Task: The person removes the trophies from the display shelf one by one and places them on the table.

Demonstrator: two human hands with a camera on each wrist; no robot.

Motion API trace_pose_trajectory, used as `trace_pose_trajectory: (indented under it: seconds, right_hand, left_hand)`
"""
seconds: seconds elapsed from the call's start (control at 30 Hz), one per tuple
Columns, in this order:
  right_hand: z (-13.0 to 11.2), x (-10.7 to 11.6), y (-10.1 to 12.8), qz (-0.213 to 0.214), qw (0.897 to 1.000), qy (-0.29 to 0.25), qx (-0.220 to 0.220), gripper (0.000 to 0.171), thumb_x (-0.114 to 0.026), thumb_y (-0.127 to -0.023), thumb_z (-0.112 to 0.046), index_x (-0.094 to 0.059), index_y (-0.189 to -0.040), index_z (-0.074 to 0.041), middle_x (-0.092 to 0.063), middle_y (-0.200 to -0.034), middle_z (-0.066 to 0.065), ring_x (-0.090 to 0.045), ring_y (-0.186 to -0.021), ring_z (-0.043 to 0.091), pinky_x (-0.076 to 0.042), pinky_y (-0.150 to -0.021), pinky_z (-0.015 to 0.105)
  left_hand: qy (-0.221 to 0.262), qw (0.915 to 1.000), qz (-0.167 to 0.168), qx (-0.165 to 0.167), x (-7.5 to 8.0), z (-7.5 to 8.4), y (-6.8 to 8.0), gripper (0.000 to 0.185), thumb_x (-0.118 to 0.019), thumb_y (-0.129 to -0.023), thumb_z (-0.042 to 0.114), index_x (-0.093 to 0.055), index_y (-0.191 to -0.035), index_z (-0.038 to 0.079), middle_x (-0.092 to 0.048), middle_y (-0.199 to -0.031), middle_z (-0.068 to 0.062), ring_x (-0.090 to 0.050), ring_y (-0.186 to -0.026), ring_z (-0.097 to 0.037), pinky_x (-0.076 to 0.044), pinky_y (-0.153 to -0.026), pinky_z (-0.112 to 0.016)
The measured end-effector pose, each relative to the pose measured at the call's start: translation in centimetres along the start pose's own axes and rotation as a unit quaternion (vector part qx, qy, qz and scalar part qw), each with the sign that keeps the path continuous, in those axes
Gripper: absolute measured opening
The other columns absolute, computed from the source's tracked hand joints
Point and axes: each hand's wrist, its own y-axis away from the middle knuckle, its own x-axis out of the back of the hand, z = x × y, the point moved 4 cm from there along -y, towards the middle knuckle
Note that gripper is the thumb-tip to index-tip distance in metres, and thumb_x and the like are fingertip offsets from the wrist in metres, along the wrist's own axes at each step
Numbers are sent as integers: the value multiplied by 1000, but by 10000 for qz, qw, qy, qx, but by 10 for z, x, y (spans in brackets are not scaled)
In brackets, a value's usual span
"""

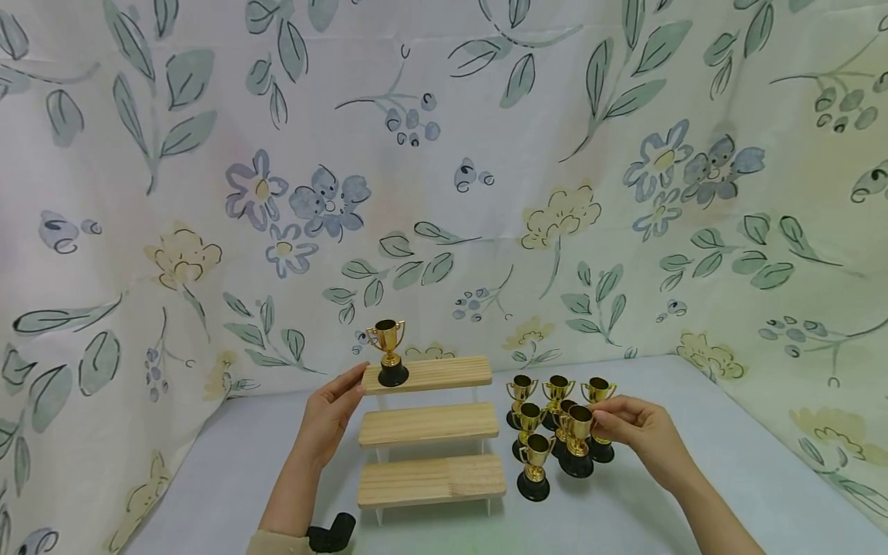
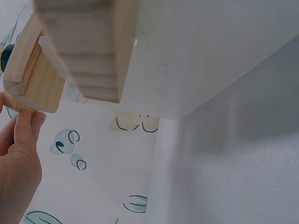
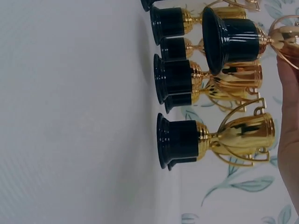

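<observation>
The right hand (image 1: 641, 432) pinches an upright gold trophy (image 1: 578, 441) in the cluster on the bench (image 1: 694, 493), right of the three-step wooden riser (image 1: 430, 424) that the straight-fingered left hand (image 1: 331, 416) steadies.

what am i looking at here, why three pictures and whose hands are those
These are one person's bare hands, filmed by three cameras at once. The wide picture comes from a camera on the head; the other two sit on the wrists, so they look tilted and very close. On the grey table stands a three-step wooden shelf with one gold trophy on its top step. The left hand touches the end of that top step. Beside the shelf is a cluster of small trophies; the right hand pinches one of them, the held trophy.
</observation>
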Motion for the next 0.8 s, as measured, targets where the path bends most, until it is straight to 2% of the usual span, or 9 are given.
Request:
trace_pose_trajectory:
  seconds: [0.2, 0.37, 0.53, 0.8]
  right_hand:
    - [4, -1, 0, -196, 9998, 13, -44, 17, -57, -99, -5, -72, -105, -8, -77, -94, -13, -75, -85, 6, -64, -77, 30]
    - [5, -1, 0, -358, 9993, -121, -32, 18, -55, -99, -3, -71, -107, -4, -77, -98, -12, -75, -87, 8, -64, -79, 28]
    - [9, -1, 0, -414, 9990, 17, -186, 17, -56, -99, -5, -70, -106, -2, -76, -99, -13, -75, -88, 9, -64, -81, 27]
    - [15, 0, 1, -691, 9973, -24, -242, 18, -54, -100, -5, -71, -106, -6, -76, -98, -13, -75, -88, 9, -64, -82, 29]
  left_hand:
    - [-20, 9999, -109, -53, 0, -1, 0, 54, -57, -98, 7, -40, -149, 1, -38, -156, -15, -57, -117, 11, -46, -104, -7]
    - [59, 9999, -115, -106, 1, 0, 0, 54, -57, -98, 6, -40, -149, 0, -40, -154, -13, -57, -118, 11, -46, -105, -9]
    - [114, 9997, -159, -137, 0, 1, 0, 54, -56, -98, 5, -39, -149, -1, -37, -156, -16, -57, -118, 10, -46, -105, -9]
    - [110, 9998, -114, -99, 0, 1, 1, 54, -57, -98, 5, -40, -149, -1, -37, -157, -16, -57, -117, 10, -46, -105, -9]
